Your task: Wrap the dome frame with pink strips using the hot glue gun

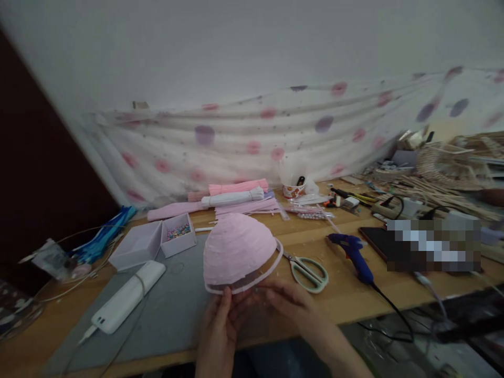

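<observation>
A pink dome-shaped shade (238,249), wrapped in rows of ribbed strips, is held up at the front of the table. A pale pink rim runs round its lower edge, and a see-through gap shows between strips and rim at the lower right. My left hand (219,323) grips that rim from below, thumb in front and the other fingers underneath. At the rim's right part, my right hand (291,302) has its fingers bent against the edge; their tips are partly hidden and blurred. Scissors (311,274) with pale green handles lie right of the shade.
Left lie a white power bank (128,296) and two white boxes, one a bead box (179,236). Bundled strips (236,197) are behind the shade. A blue glue gun (354,257), its cord over the edge, and a dark tablet (378,244) lie right.
</observation>
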`<state>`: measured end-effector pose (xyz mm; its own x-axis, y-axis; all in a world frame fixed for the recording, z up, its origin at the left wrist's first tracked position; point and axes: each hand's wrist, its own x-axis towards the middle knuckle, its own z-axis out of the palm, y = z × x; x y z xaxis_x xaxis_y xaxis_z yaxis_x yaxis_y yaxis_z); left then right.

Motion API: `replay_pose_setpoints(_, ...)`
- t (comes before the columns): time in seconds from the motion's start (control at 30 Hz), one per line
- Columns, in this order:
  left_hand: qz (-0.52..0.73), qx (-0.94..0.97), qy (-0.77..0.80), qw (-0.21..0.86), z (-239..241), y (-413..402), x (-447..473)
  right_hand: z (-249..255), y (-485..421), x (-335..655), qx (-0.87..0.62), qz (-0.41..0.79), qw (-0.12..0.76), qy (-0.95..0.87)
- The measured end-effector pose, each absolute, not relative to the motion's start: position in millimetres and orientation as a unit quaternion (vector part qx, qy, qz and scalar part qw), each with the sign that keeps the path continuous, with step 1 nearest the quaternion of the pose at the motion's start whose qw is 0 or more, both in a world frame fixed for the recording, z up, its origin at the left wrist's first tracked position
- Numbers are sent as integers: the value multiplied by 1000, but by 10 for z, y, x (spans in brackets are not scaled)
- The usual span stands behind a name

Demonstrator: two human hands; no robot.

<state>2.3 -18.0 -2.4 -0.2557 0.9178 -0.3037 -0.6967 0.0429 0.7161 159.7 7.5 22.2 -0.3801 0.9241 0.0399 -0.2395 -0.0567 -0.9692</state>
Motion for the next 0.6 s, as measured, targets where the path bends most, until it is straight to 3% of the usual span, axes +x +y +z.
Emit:
replay_pose_setpoints(0.1,701,92,407,579,-15,-156,8,303,73,1906,-407,600,445,-525)
replay_pose_setpoints(0.4,755,74,384,526,38,-158,-123,264,92,2059,-459,398,666,-433)
replay_pose_setpoints(0.6,753,151,372,521,354,93,-42,178,184,2019,-430,387,706,-410)
